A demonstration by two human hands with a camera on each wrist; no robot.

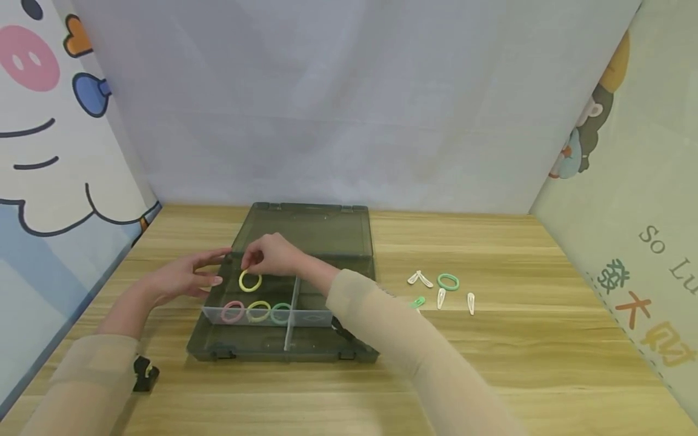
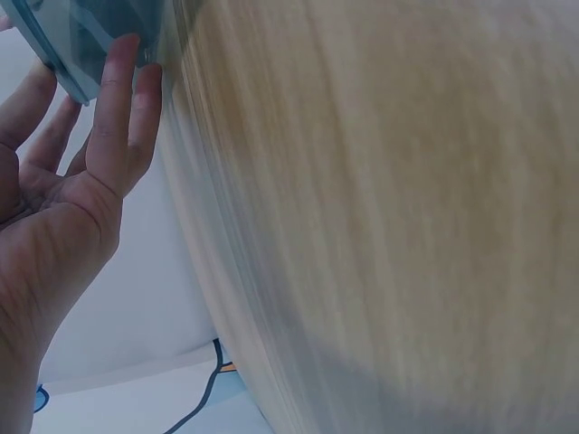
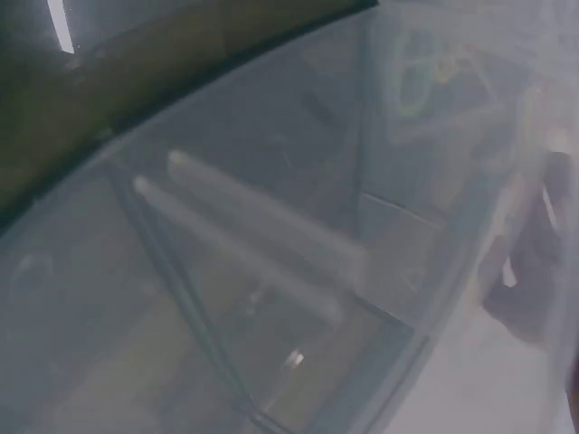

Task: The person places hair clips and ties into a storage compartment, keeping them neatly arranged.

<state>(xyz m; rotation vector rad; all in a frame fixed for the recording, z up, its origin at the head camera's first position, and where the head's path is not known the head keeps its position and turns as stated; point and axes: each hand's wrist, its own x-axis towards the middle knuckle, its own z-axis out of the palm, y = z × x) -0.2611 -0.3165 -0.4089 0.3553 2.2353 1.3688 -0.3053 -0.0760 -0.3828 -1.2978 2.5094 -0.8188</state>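
Observation:
A dark see-through plastic box (image 1: 322, 351) lies with its lid (image 1: 316, 227) folded back. Over its left compartment, my right hand (image 1: 272, 254) pinches a yellow hair tie (image 1: 242, 286) between thumb and fingers. At the front of that compartment sit a pink hair tie (image 1: 224, 315), another yellow hair tie (image 1: 249, 315) and a green hair tie (image 1: 274, 316) in a row. My left hand (image 1: 177, 280) is at the box's left side, its extended fingers touching the edge. In the left wrist view those fingers spread about the box corner (image 2: 86, 45). The right wrist view is hazy, showing compartment walls (image 3: 181, 280).
Right of the box lie a green hair tie (image 1: 439, 284), several white snap clips (image 1: 471, 304) and a green clip (image 1: 418, 301). A small black object (image 1: 144, 375) is by the left sleeve. A grey-white cloth (image 1: 338, 109) hangs behind the wooden table (image 1: 491, 375).

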